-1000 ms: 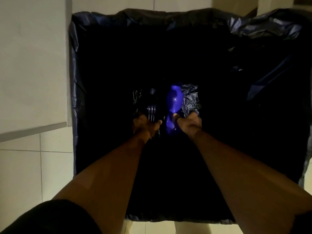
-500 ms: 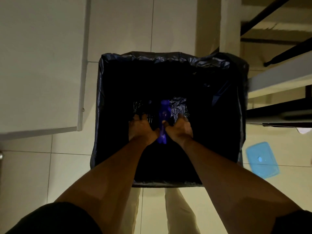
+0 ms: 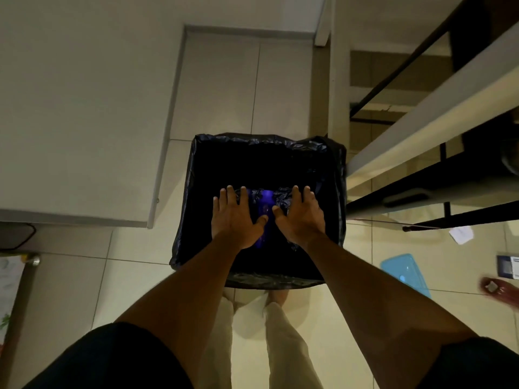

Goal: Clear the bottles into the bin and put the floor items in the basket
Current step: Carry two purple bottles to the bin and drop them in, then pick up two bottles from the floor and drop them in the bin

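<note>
A square bin [image 3: 185, 220] lined with a black plastic bag stands on the tiled floor right in front of my feet. Deep inside it lies a blue-purple bottle [image 3: 265, 197], partly hidden between my hands. My left hand [image 3: 236, 217] hovers over the bin's opening, palm down with fingers spread, holding nothing. My right hand [image 3: 300, 217] does the same just to the right, thumbs almost meeting above the bottle. The rest of the bin's inside is too dark to make out.
On the floor to the right lie a light blue lid [image 3: 404, 272], a white paper scrap [image 3: 460, 234], a small dark box [image 3: 508, 266] and a reddish item [image 3: 501, 290]. A white cabinet [image 3: 84, 122] stands left, a black-framed shelf unit [image 3: 421, 136] right.
My hands let go of the blue bottle, which now lies in the bin. Both hands rose out and opened, and my head pulled back, so the bin looks smaller.
</note>
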A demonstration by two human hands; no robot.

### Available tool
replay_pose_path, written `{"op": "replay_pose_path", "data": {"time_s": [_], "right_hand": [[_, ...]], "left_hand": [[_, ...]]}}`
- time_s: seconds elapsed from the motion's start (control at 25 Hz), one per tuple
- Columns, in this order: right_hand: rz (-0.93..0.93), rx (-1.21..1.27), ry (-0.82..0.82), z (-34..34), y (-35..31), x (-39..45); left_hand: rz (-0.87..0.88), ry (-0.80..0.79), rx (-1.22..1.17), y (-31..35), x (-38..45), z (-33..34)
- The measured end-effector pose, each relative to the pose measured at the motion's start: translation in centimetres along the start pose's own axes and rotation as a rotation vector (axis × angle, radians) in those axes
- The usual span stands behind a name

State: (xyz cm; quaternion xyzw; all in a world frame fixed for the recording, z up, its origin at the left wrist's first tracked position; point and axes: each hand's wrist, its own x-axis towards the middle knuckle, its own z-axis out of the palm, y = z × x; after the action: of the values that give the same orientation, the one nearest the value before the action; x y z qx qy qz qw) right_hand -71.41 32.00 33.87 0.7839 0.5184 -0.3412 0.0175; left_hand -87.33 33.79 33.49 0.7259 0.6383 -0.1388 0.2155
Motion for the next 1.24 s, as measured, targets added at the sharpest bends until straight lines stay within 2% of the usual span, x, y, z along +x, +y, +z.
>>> {"op": "replay_pose_path", "data": {"time_s": [0.32, 0.8, 1.0, 1.24], "right_hand": [[-0.099, -0.031, 0.136, -3.8, -0.3, -7.3], [-0.058, -0.081, 0.361, -5.5, 0.6, -23.2], [0.001, -0.065, 0.402, -6.5, 4.4, -29.9], [0.091, -0.057, 0.449, -8.8, 13.3, -36.0]], "left_hand": [[0.068, 0.099, 0.040, 1.0, -6.2, -6.1], [0.221, 0.221, 0.134, 1.4, -20.6, -8.9], [0.315, 0.227, 0.181, 5.0, -26.3, -8.6], [0.415, 0.227, 0.193, 14.1, -31.8, -6.9]]}}
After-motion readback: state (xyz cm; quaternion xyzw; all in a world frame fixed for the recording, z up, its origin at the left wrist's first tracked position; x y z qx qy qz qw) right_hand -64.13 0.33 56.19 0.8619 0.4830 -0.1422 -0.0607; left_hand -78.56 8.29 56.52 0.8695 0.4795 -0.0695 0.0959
